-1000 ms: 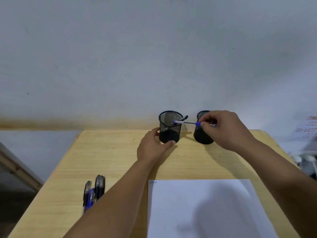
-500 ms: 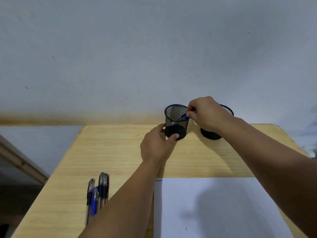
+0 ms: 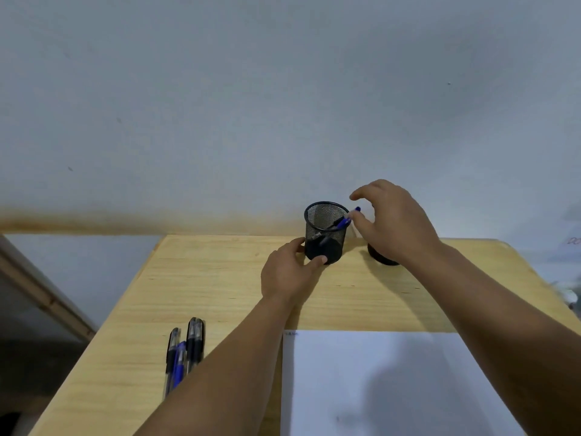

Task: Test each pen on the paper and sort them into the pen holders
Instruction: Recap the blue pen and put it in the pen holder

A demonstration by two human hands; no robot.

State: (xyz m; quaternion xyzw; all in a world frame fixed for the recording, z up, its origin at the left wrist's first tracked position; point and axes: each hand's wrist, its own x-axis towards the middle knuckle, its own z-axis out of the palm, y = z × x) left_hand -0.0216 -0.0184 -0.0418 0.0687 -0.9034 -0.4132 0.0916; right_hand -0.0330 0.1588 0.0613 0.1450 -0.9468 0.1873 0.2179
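Blue pen (image 3: 345,219) in holder (image 3: 325,234), right hand (image 3: 393,221) beside

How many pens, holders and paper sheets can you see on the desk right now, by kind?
Pen holders: 2, the left holder and the right holder, mostly hidden behind the right hand.
Pens in the left holder: at least 1, the blue pen; a second dark one is unclear.
Pens lying on the desk: about 3, the loose pens.
Paper sheets: 1, the paper.
Total: about 7.
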